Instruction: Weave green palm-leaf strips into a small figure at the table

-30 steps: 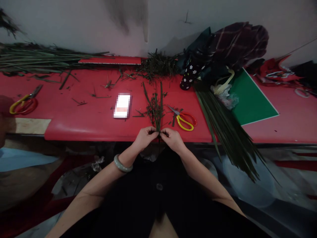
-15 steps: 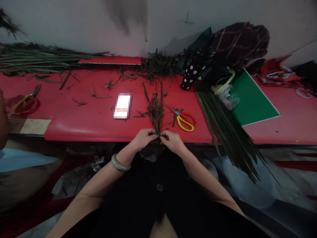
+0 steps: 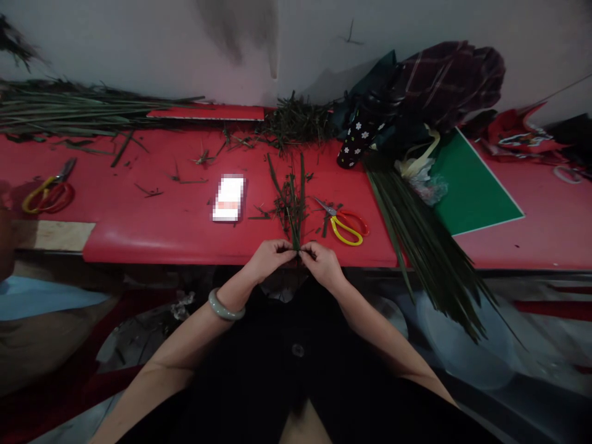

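Long narrow green leaf strips (image 3: 295, 228) run from the red table (image 3: 152, 237) toward me at its front edge. My left hand (image 3: 274, 258), with a pale bangle on its wrist, pinches them near their lower end. My right hand (image 3: 320, 259) pinches the same strips from the other side, its fingertips almost touching those of the left. Scissors with red and yellow handles (image 3: 346, 227) lie open just right of the strips. A phone with a blurred bright screen (image 3: 229, 197) lies to the left.
Long leaves (image 3: 425, 246) overhang the front edge at right, near a green board (image 3: 478, 191). A flowered black bottle (image 3: 358, 139) stands behind. More scissors (image 3: 49, 194) lie at left, beside another person's arm (image 3: 5, 240). Cut leaves (image 3: 300, 122) line the wall.
My right hand has shifted very slightly to the right at the strips. The other person's arm at the far left has moved down and back.
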Demonstrator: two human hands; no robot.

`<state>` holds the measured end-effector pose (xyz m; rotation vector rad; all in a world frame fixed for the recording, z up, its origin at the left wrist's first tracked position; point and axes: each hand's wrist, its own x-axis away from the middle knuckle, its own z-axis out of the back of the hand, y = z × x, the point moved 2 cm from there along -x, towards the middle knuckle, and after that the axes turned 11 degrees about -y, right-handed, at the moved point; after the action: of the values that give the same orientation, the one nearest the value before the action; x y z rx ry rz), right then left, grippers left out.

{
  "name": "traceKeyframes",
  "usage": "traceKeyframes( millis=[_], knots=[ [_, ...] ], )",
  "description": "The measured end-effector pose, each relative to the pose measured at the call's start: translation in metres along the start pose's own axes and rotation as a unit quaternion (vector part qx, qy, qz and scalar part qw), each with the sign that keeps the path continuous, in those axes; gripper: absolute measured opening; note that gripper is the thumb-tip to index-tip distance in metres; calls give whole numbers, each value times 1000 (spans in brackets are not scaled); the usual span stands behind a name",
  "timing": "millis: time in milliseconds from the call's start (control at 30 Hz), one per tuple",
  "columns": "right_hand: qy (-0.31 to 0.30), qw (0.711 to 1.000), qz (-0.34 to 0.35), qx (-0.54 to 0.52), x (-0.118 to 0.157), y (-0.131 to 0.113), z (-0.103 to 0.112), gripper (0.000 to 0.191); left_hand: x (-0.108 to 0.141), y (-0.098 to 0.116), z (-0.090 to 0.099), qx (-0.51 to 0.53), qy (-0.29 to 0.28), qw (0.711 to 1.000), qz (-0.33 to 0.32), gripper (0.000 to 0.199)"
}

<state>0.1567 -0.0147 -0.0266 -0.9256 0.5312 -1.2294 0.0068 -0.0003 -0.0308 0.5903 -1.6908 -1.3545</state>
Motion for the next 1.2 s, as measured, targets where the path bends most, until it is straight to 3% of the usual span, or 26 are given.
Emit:
traceKeyframes(
  millis=[200,433,633,900,1067,1200],
  knots=[
    [-22,998,6,56,-3,-3,5,12,-1,-1,-2,-125,20,991,-36,21],
    [-57,997,18,41,1,-6,8,11,2,1,0,-127,-21,991,-32,19],
    [-56,996,24,60,-2,-4,7,13,9,13,-11,-90,-84,992,14,17],
    [-33,996,29,82,-1,-6,13,12,4,15,-5,-43,-33,998,-22,21],
    [-50,992,39,109,1,-8,7,13,2,17,-1,-50,28,998,-37,22],
    [-68,990,37,119,2,-9,6,12,2,16,2,-23,41,998,-29,20]
  ],
)
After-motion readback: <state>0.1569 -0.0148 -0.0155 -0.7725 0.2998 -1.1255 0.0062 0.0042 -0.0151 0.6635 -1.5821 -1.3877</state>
